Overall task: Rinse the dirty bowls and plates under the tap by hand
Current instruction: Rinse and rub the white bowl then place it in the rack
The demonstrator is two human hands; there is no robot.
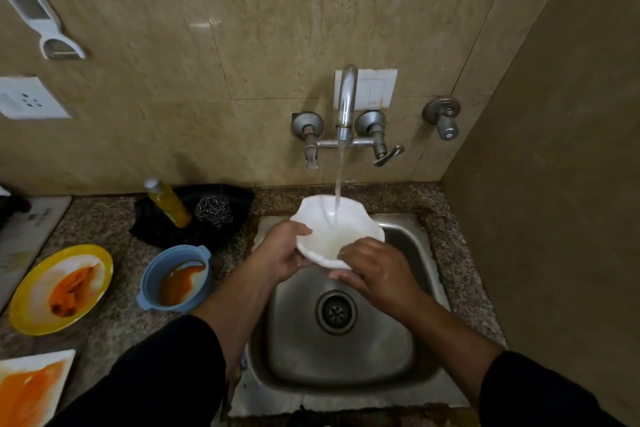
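Observation:
A white bowl (332, 218) with a wavy rim is held over the steel sink (405, 350), and the stream from the tap (346, 100) runs into it. My left hand (282, 251) grips the bowl's left rim. At the near right edge, my right hand (372, 270) holds the bowl, fingers over the rim. On the counter to the left stand a blue bowl (154, 284) smeared orange, a yellow plate (24, 308) with orange residue, and a white square plate (34, 388) stained orange at the bottom left.
A yellow soap bottle (169, 203) and a steel scrubber (213, 211) lie on a dark cloth behind the blue bowl. Tap valves (379, 142) stick out from the tiled wall. A wall (554, 184) closes the right side. The sink drain (336, 312) is uncovered.

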